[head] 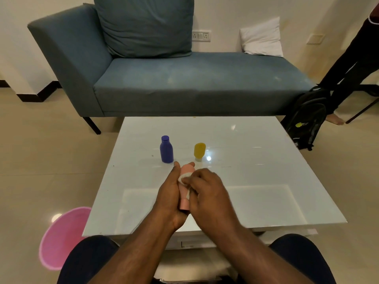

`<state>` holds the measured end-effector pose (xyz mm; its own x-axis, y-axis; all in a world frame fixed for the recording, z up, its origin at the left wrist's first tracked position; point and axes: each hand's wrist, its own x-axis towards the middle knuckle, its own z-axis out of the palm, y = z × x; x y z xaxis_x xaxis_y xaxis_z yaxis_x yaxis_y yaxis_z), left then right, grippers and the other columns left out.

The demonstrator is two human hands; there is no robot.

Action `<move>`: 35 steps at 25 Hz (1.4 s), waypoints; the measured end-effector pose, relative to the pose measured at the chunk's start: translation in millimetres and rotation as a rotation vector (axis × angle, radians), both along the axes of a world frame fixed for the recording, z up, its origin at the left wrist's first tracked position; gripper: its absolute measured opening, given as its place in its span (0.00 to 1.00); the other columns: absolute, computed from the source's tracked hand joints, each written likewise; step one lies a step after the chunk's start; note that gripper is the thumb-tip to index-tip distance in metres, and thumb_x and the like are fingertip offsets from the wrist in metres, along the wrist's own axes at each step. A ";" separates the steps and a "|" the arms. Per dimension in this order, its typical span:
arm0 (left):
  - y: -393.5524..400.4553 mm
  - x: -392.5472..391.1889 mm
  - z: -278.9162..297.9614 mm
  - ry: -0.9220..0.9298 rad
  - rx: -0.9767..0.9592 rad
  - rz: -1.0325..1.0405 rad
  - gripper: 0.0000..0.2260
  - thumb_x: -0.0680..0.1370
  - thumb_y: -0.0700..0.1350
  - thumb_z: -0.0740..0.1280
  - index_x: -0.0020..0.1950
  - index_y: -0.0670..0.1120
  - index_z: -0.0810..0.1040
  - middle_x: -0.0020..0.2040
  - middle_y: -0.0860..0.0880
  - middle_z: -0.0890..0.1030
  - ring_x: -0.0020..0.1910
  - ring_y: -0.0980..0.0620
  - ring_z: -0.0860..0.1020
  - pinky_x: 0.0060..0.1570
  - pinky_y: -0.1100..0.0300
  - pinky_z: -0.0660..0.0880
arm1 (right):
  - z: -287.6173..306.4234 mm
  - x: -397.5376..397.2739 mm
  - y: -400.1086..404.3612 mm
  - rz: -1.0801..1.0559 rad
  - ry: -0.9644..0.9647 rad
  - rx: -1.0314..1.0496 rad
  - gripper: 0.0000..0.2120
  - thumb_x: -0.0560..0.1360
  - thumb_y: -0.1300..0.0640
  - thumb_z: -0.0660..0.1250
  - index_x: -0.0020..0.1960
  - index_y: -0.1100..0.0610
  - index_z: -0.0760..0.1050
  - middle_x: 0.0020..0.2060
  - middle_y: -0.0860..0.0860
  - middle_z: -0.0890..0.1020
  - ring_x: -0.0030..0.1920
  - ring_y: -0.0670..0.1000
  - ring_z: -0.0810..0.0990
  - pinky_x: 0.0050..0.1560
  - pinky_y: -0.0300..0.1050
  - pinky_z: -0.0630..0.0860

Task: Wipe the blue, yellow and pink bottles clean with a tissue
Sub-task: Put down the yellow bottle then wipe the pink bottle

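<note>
Over the near half of the table [256, 160], midway between its left and right edges, both hands work together, lifted clear of the glossy white top

Left hand [170, 193]: fingers and thumb wrapped round the pink bottle [185, 181], holding it from its left side; thumb tip shows beside the far end

Right hand [209, 193]: fingers curled, pinching a small wad of white tissue [183, 178] against the bottle's upper face, a strip of it trailing down by the fingers

Pink bottle: long axis runs near-to-far, rounded end toward the far edge, cap end toward the near edge and sitting low in the left palm. My reading: the wipe has to travel along that axis, right hand sliding while left holds steady or turns it

Blue bottle [166, 149]: upright, toward the table's centre, just beyond the left hand's fingertips and left of the pink one

Yellow bottle [199, 151]: standing on its cap, right of the blue, apart from it, nearer the right hand

Whether those two are wiped cannot be told
</note>
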<state>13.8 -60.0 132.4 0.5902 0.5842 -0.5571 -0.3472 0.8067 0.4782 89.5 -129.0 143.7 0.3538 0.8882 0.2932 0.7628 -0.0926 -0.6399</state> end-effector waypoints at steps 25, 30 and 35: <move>0.8 -5.0 -3.8 0.062 0.030 -0.001 0.20 0.80 0.58 0.64 0.63 0.45 0.80 0.45 0.41 0.85 0.42 0.45 0.85 0.46 0.49 0.80 | 0.9 -6.6 -12.2 0.039 0.003 0.015 0.12 0.74 0.58 0.63 0.55 0.52 0.79 0.50 0.49 0.78 0.49 0.44 0.73 0.50 0.30 0.67; -5.7 -0.3 0.6 0.036 0.056 -0.001 0.17 0.81 0.54 0.63 0.62 0.45 0.80 0.51 0.41 0.86 0.45 0.45 0.85 0.43 0.51 0.81 | 6.2 9.6 8.7 -0.057 0.032 0.035 0.10 0.75 0.61 0.66 0.55 0.56 0.80 0.50 0.51 0.80 0.50 0.47 0.76 0.55 0.38 0.72; 3.5 -1.7 -2.4 0.028 0.024 0.025 0.20 0.81 0.57 0.63 0.64 0.46 0.81 0.42 0.42 0.84 0.40 0.46 0.83 0.46 0.50 0.81 | -0.1 -10.4 -20.5 0.055 0.043 -0.008 0.12 0.75 0.57 0.64 0.57 0.51 0.78 0.53 0.48 0.78 0.51 0.45 0.73 0.54 0.32 0.68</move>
